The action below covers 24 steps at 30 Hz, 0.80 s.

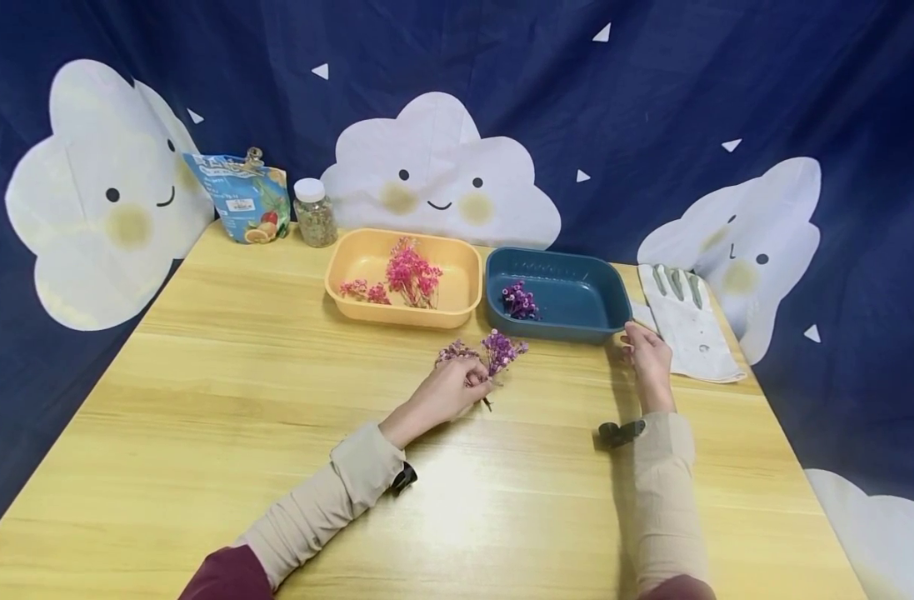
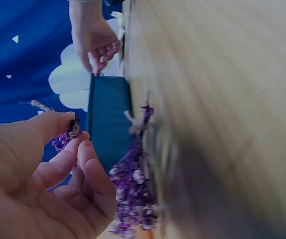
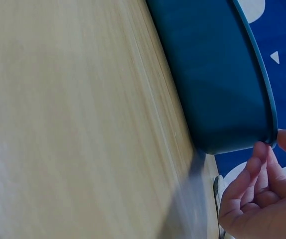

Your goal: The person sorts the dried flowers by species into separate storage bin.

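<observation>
My left hand [image 1: 449, 392] pinches the stems of a small bunch of purple dried flowers [image 1: 504, 350] between thumb and fingertips; its blooms point away from me. A second purple bunch [image 2: 135, 194], tied with string, lies on the table beside that hand, partly hidden behind it in the head view. At the right, my right hand [image 1: 647, 354] pinches the rim of a dark teal plastic container [image 1: 569, 332] at its near right corner. Inside that container, at the left end, lies another purple bunch [image 1: 520, 300].
Left of the teal container stands a yellow container [image 1: 404, 317] with pink dried flowers [image 1: 412, 273] in it. Farther left are a white-lidded jar [image 1: 317, 218] and a clipped blue pouch [image 1: 242, 200]. A pale glove [image 1: 689, 325] lies near the table's right edge.
</observation>
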Each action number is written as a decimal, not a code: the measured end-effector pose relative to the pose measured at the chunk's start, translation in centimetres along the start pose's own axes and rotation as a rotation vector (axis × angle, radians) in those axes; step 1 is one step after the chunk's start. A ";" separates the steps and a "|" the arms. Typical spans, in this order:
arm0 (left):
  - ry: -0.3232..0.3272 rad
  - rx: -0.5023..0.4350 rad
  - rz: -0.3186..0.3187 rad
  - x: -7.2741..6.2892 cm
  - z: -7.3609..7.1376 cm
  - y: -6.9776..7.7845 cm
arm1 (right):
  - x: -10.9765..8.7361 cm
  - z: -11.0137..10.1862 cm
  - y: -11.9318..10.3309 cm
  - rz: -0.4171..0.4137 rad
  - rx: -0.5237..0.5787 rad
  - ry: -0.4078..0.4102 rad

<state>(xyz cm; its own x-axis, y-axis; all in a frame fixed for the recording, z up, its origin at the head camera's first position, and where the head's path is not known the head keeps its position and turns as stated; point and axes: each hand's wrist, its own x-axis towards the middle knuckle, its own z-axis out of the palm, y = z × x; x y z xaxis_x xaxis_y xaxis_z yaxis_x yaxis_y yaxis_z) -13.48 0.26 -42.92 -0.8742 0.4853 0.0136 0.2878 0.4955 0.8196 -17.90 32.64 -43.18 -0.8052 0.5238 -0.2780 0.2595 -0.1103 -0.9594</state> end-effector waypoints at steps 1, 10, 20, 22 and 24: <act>-0.004 -0.025 -0.005 0.0 -0.2 0.2 | 0.0 0.0 0.0 0.000 0.001 0.001; 0.029 -0.052 -0.017 1.5 -1.9 2.0 | 0.0 0.0 -0.1 0.001 -0.016 0.001; 0.077 0.076 -0.029 6.0 -2.9 2.8 | -0.1 -0.2 -0.1 0.004 -0.013 -0.005; 0.070 0.093 -0.049 7.0 -3.0 3.0 | -0.1 -0.2 -0.1 0.002 -0.013 -0.005; 0.058 0.106 -0.073 7.9 -3.0 3.1 | -0.1 -0.2 0.0 -0.003 -0.016 -0.002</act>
<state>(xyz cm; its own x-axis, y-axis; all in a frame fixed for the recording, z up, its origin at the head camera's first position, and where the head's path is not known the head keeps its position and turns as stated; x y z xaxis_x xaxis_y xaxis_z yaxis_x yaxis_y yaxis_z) -20.70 3.49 -38.59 -0.9146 0.4043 -0.0088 0.2594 0.6031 0.7543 -17.73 32.73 -43.14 -0.8070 0.5225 -0.2752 0.2658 -0.0948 -0.9594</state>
